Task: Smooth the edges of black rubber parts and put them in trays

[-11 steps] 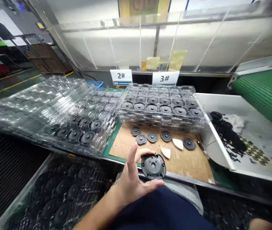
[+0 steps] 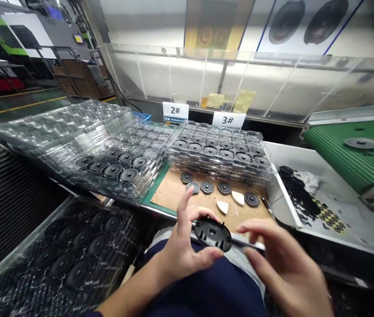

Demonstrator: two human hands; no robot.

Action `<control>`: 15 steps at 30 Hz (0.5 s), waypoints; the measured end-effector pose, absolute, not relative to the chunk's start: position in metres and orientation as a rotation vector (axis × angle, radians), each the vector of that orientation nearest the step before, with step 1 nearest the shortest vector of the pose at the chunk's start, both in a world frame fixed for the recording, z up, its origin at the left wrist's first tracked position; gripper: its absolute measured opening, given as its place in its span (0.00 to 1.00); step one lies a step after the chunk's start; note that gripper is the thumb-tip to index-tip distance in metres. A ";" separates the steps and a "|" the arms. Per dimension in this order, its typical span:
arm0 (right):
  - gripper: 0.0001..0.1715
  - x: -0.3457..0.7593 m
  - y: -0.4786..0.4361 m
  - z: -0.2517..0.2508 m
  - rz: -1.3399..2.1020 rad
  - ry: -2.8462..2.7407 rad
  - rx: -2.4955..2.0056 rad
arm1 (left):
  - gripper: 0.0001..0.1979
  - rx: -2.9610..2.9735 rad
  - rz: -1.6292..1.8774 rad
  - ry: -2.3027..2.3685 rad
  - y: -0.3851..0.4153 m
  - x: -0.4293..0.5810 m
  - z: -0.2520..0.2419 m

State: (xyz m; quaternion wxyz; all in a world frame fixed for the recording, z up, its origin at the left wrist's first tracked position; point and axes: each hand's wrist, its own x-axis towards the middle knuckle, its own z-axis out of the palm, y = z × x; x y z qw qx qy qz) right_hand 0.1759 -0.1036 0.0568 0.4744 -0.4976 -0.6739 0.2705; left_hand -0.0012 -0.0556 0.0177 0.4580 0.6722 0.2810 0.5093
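Workbench: cardboard sheet near, clear tray stack far.
Left hand: pinching a black disc by its edge, thumb opposite fingers.
Black disc: between both hands, by the workbench's near edge.
Right hand: released, fingers parted, just right of it.

Held disc: glossy plastic. Tray stack: shiny clear plastic. Sheet: matt cardboard.

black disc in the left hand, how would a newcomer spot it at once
Find the brown cardboard sheet, lower in the view than the 3# sign. By its near edge, the left hand holds a black disc. Unlike the discs lying on the cardboard, it is held up and tilted, with several small pegs standing from its face.
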 end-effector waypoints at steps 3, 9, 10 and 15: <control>0.12 0.167 -0.087 0.056 1.026 -1.657 -1.132 | 0.33 1.725 1.159 0.741 -0.063 -0.006 0.021; 0.11 0.165 -0.078 0.053 1.503 -1.452 -0.994 | 0.28 1.737 1.018 0.775 -0.066 -0.013 0.018; 0.12 0.166 -0.076 0.052 1.542 -1.427 -0.981 | 0.31 1.723 1.008 0.779 -0.065 -0.014 0.017; 0.15 0.170 -0.065 0.042 1.646 -1.357 -0.934 | 0.36 1.669 0.974 0.782 -0.058 -0.013 0.013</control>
